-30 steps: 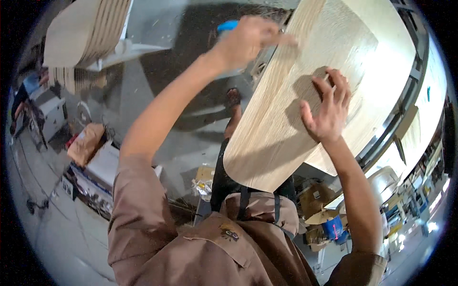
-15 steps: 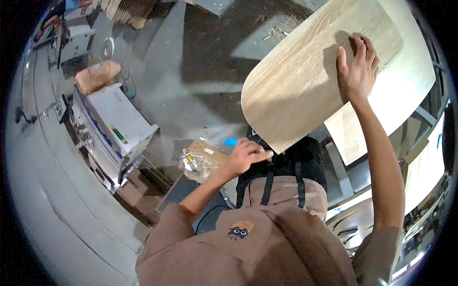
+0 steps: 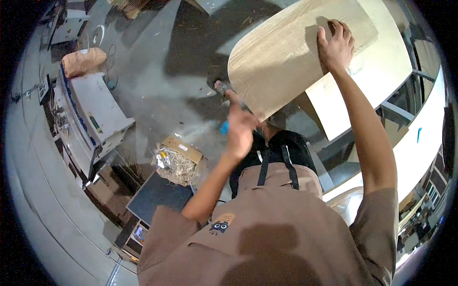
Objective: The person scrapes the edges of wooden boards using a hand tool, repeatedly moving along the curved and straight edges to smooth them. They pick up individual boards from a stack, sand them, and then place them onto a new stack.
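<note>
Blue item (image 3: 224,127), blurred, shows just beside left hand (image 3: 242,132); cannot tell if fingers pinch it. Left hand near lower corner of wood-grain panel (image 3: 281,62), which overlaps paler board (image 3: 381,66). Right hand (image 3: 338,50) palm down on panel, fingers curved, spread. Step seems edge work; next move calls for steady panel.

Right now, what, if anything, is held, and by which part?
Left hand: apparently a blue object, gripped part too blurred to tell. Right hand: nothing, resting on the board.
</note>
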`<state>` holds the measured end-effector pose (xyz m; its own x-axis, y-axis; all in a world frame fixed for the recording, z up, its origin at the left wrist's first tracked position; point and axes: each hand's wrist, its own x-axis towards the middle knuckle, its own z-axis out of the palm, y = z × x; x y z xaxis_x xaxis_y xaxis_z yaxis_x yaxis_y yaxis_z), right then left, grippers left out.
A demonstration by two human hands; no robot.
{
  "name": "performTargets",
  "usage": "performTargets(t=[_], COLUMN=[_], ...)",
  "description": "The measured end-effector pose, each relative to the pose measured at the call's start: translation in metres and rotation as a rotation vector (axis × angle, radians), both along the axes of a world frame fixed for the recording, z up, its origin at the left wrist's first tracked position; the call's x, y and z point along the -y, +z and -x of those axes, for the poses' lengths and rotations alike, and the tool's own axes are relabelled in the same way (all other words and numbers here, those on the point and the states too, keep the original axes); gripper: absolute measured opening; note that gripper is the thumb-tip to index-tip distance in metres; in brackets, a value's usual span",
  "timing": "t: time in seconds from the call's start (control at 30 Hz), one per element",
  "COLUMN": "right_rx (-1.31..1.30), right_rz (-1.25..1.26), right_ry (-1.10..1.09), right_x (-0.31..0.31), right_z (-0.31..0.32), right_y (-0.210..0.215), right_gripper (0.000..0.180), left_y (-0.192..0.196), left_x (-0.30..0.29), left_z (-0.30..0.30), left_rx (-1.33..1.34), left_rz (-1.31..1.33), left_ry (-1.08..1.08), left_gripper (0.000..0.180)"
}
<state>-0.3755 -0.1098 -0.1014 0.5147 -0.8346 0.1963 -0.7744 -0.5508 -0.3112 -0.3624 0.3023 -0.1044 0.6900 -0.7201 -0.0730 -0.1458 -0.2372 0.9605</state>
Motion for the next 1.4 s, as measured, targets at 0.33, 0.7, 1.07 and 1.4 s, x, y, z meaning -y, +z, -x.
performTargets(t=[0.33,0.7,1.07,1.4], right_rx=[0.303,-0.045,1.054,1.327], right_rz=[-0.101,-0.028,-0.492,-0.789], right_ry=[0.223,0.683,0.414,-0.421], right_x=[-0.004,-0.068,-0.015,0.042], right_z=[0.055,0.108,0.058,0.041], right_y=[-0.032,0.085,0.285,0.24], right_gripper=[0.034,0.081,0.041,0.063], left_y=[-0.005,0.121,0.2,0.08], left_x=[-0.017,0.018,0.149,0.15], left_z=[0.02,-0.062,-0.188,-0.244], left_rx=[-0.698,-0.681,0.179,-0.15], left_rz=[0.217,0.164,0.241,-0.306], left_ry=[0.558,0.302,-0.194,-0.584], left_gripper=[0.041,0.014,0.057,0.045])
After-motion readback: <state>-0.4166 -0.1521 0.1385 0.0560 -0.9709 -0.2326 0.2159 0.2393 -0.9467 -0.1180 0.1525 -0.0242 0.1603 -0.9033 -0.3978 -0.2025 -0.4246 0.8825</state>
